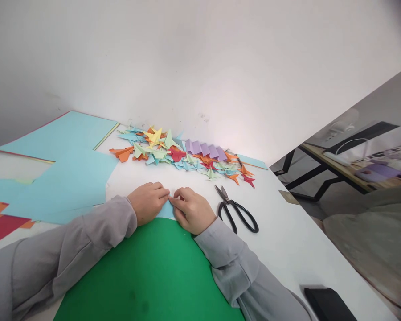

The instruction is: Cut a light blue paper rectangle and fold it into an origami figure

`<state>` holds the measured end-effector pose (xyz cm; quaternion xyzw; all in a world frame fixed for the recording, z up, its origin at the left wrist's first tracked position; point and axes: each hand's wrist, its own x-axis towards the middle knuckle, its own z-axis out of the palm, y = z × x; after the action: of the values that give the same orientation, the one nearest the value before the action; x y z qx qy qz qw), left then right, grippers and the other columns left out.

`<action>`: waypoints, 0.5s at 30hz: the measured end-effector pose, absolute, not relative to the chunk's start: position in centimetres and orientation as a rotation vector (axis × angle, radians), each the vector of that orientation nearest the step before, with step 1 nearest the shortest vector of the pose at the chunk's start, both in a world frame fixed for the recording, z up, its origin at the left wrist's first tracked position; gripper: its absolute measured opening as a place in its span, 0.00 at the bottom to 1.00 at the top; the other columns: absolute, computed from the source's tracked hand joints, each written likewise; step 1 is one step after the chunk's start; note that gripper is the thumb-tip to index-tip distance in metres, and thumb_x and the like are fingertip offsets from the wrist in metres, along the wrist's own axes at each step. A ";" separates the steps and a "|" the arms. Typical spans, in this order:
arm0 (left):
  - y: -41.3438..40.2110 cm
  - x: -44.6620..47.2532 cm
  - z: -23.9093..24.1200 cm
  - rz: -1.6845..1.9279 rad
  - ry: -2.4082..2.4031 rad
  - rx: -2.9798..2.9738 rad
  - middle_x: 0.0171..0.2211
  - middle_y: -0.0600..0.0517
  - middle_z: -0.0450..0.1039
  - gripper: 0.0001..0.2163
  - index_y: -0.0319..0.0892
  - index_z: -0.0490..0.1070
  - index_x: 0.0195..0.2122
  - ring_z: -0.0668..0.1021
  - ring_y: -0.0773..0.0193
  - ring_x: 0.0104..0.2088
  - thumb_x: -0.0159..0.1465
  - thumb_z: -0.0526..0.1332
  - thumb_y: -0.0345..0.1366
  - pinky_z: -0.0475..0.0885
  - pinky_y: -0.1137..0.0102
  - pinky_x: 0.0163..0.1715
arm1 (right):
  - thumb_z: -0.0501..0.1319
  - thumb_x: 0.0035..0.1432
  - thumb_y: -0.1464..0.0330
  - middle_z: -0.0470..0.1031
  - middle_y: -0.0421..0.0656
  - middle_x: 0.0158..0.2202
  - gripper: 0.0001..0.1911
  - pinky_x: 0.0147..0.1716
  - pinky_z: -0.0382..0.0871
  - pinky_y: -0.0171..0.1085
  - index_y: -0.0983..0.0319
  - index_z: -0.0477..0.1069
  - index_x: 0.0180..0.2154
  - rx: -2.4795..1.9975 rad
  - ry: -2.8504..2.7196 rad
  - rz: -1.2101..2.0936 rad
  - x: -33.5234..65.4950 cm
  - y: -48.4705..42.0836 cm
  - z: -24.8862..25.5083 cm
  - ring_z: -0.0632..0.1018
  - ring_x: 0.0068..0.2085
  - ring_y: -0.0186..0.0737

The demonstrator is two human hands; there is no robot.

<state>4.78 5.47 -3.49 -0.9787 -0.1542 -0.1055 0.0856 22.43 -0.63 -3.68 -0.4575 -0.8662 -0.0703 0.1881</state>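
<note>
A small piece of light blue paper (166,211) lies under my two hands, just beyond the green sheet (143,272). My left hand (149,203) is closed with its fingertips at the paper's upper left. Facing it, my right hand (193,209) pinches the paper's edge between thumb and fingers. The fingertips of both hands nearly meet, and they cover much of the paper. Black-handled scissors (239,209) rest to the right of my right hand, blades pointing away from me and slightly parted.
Behind my hands, folded paper shapes (157,154) in many colours lie heaped along the wall, with a purple pleated strip (205,150). Large blue sheets (70,183) spread at left, beside orange and red paper (6,227). A black object (327,303) sits at the near right edge.
</note>
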 end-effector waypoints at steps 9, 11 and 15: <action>4.6 4.6 -3.4 -0.350 -0.452 -2.875 0.42 0.41 0.71 0.12 0.33 0.72 0.39 0.70 0.55 0.39 0.61 0.51 0.31 0.67 0.61 0.35 | 0.54 0.51 0.73 0.72 0.48 0.30 0.12 0.35 0.60 0.41 0.67 0.72 0.36 -1.296 -2.543 -0.254 21.9 -1.0 -2.9 0.69 0.35 0.43; 4.3 4.6 -3.5 -0.395 -0.445 -2.848 0.43 0.40 0.71 0.13 0.31 0.72 0.40 0.70 0.54 0.40 0.61 0.51 0.32 0.67 0.61 0.36 | 0.54 0.51 0.73 0.73 0.48 0.29 0.12 0.37 0.60 0.42 0.67 0.73 0.36 -1.319 -2.556 -0.259 21.8 -1.1 -2.6 0.69 0.35 0.43; 4.1 4.7 -3.6 -0.394 -0.437 -2.813 0.44 0.39 0.71 0.15 0.29 0.71 0.42 0.71 0.53 0.40 0.63 0.49 0.33 0.67 0.60 0.36 | 0.53 0.53 0.72 0.75 0.48 0.30 0.12 0.48 0.55 0.47 0.67 0.73 0.37 -1.377 -2.588 -0.303 21.4 -1.6 -2.1 0.71 0.36 0.43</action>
<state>4.68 4.09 -3.60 -0.9701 -0.1506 -0.1359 0.1333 21.39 -1.56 -2.08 -0.4649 -0.8741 -0.1022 0.0970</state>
